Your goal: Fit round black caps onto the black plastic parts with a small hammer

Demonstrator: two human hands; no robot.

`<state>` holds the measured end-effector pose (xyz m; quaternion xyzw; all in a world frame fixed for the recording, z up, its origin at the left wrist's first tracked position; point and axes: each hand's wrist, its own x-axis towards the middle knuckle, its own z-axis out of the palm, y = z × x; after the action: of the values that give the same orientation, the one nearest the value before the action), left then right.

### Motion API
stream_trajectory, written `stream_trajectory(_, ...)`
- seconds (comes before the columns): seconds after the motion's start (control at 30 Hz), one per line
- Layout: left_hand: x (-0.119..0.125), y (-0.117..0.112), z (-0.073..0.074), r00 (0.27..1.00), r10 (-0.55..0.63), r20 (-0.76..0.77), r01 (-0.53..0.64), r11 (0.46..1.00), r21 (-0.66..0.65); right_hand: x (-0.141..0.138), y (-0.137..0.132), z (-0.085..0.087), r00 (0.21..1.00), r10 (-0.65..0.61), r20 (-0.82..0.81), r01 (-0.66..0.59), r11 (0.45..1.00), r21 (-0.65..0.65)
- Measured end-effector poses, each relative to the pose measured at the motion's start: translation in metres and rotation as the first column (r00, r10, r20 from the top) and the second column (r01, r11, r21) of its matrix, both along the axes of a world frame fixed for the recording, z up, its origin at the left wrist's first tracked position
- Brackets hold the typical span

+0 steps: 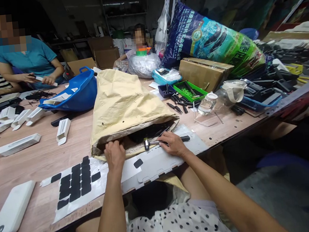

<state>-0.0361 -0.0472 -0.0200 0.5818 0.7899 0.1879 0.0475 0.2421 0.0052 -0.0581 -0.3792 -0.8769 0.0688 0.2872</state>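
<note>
A large tan paper sack (122, 100) lies on its side on the wooden table (38, 160), its mouth toward me with dark parts inside. My left hand (115, 154) is closed at the lower lip of the sack's mouth, fingers curled out of sight. My right hand (172, 143) rests on a small hammer (157, 142) with a black grip, fingers bent over its shaft. Both hands lie over a long grey plastic panel (159, 161) at the table's near edge. A sheet of black adhesive pads (76, 182) lies to the left.
A white power bank (12, 210) sits at near left, with white boxes (17, 144) behind it. A blue basket (73, 94), green tray (189, 90), cardboard box (203, 73) and printed bag (213, 41) crowd the back. Other people work at far left.
</note>
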Motion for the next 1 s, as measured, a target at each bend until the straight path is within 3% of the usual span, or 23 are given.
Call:
stream_trajectory(0.07, 0.008, -0.023, -0.004, 0.98, -0.194, 0.046, 0.192, 0.98, 0.052, 0.0, 0.0, 0.0, 1.0, 0.0, -0.001, 0.0, 1.0, 0.002)
stream_trajectory(0.13, 0.016, -0.042, -0.011, 0.909, -0.396, 0.133, 0.392, 0.918, 0.058, 0.001, 0.0, 0.001, 1.0, -0.003, 0.0, 0.003, 1.0, 0.001)
stream_trajectory(0.2, 0.021, -0.055, -0.018, 0.858, -0.472, 0.204, 0.472, 0.88, 0.051, 0.001, 0.0, 0.003, 1.0, -0.013, 0.009, 0.013, 1.0, -0.007)
stream_trajectory(0.4, 0.019, -0.058, -0.025, 0.861, -0.414, 0.296, 0.382, 0.91, 0.16, 0.001, 0.001, 0.008, 0.999, -0.027, 0.048, 0.03, 0.998, -0.049)
stream_trajectory(0.57, 0.02, -0.057, -0.025, 0.895, -0.353, 0.271, 0.284, 0.922, 0.263, 0.002, 0.004, 0.006, 0.998, -0.024, 0.059, 0.026, 0.999, -0.032)
stream_trajectory(0.73, 0.022, -0.055, -0.026, 0.884, -0.345, 0.317, 0.277, 0.93, 0.241, 0.003, 0.001, 0.013, 0.998, -0.024, 0.059, 0.028, 0.997, -0.068)
stream_trajectory(0.87, 0.023, -0.053, -0.025, 0.866, -0.335, 0.372, 0.271, 0.938, 0.214, -0.007, -0.03, 0.025, 0.993, -0.079, -0.087, 0.068, 0.991, -0.12)
stream_trajectory(1.0, 0.025, -0.052, -0.025, 0.852, -0.319, 0.415, 0.255, 0.945, 0.203, -0.028, -0.075, 0.036, 0.964, -0.041, -0.261, -0.009, 0.982, -0.188)
